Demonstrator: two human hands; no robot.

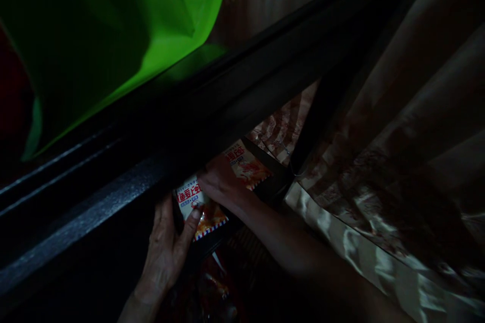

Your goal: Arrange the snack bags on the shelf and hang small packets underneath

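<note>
A printed snack packet (189, 202) with red lettering and a striped lower edge lies on a dark lower shelf (212, 242). My left hand (166, 242) is closed on its left side, with the thumb across the front and the fingertips in shadow. My right hand (217, 179) reaches in from the right, between this packet and a second matching packet (248, 164). Its fingers are bent down toward the first packet and partly lost in darkness under the upper shelf, so their grip cannot be made out.
A dark upper shelf edge (242, 81) crosses the view diagonally above my hands. On it stands a bright green bag (182, 25). Patterned curtains (409, 136) hang at the right, beside a dark upright post (318, 111). Below lie shiny wrapped things (215, 287), too dark to identify.
</note>
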